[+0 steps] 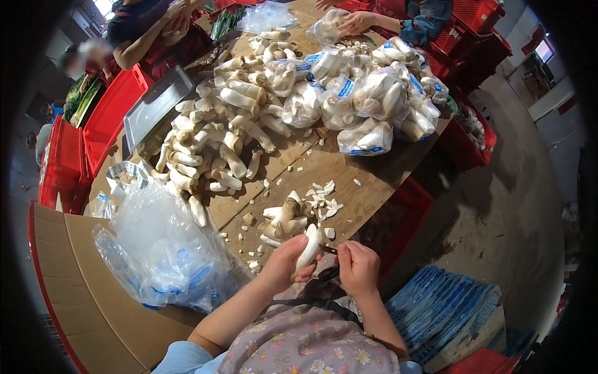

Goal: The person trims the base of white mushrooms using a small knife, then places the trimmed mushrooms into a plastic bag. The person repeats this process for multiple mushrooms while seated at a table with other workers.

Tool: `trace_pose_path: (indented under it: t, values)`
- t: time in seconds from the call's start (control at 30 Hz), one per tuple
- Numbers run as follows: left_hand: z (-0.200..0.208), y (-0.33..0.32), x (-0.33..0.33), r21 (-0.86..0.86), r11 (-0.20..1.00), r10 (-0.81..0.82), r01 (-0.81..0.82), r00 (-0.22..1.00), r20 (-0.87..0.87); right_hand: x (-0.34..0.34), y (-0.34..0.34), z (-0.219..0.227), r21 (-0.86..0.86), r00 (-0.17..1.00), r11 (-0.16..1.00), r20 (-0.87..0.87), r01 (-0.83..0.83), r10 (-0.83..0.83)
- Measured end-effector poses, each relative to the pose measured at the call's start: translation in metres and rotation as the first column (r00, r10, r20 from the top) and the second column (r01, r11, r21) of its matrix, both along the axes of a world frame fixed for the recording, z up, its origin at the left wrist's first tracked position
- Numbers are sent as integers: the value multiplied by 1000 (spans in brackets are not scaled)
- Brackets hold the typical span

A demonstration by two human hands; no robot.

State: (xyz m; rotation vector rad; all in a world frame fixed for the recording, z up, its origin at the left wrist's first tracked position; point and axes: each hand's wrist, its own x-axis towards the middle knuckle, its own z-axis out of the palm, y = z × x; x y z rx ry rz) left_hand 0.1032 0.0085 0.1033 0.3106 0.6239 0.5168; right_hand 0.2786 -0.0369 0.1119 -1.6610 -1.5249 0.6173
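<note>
- While the left hand (288, 257) holds a mushroom (309, 247) above the near edge of the table (380, 198), the right hand (357, 267) is closed in a fist around the handle of a small knife (327, 249).
- The left grip is narrow, fingers and thumb wrapped about the lower part of the mushroom, leaving its upper end bare.
- The mushroom is thick, elongated and slightly curved, standing tilted with its upper end leaning right; its surface looks smooth and bright white, with sunlight on it.
- The dark blade points left and reaches the mushroom's right side; whether it is cutting into the flesh, I cannot tell.
- Just beyond the left hand lies a small cluster of mushrooms (286, 218), white to pale tan, some with brownish parts.
- Thin white shavings (324, 199) are scattered next to that cluster, with small chunks strewn around.
- Farther off spreads a large heap of loose mushrooms (230, 134), cream and tan; to its right are filled clear bags (378, 93) with blue labels.
- Left of the left forearm sits a crumpled mass of clear plastic bags (165, 240).
</note>
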Motion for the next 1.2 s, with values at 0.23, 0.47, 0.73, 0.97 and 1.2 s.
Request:
trace_pose_path:
  t: [0.23,0.47,0.73,0.97,1.2]
  values:
    - [19,-2,2,91,995,-28,37,995,-99,-7,7,6,29,1000,1000,-14,1,-1]
    - [19,1,-4,121,988,-81,91,993,-86,-5,5,-11,-51,995,995,-31,88,-90]
    - [21,1,-1,133,984,-108,121,989,-102,-8,-1,1,-52,983,995,-161,84,-92]
    - [23,3,-6,238,957,-122,163,976,-180,-9,2,4,-79,990,997,-140,17,-28]
    - [18,1,-10,224,956,-154,190,974,-169,-13,2,0,-84,990,995,-128,56,-66]
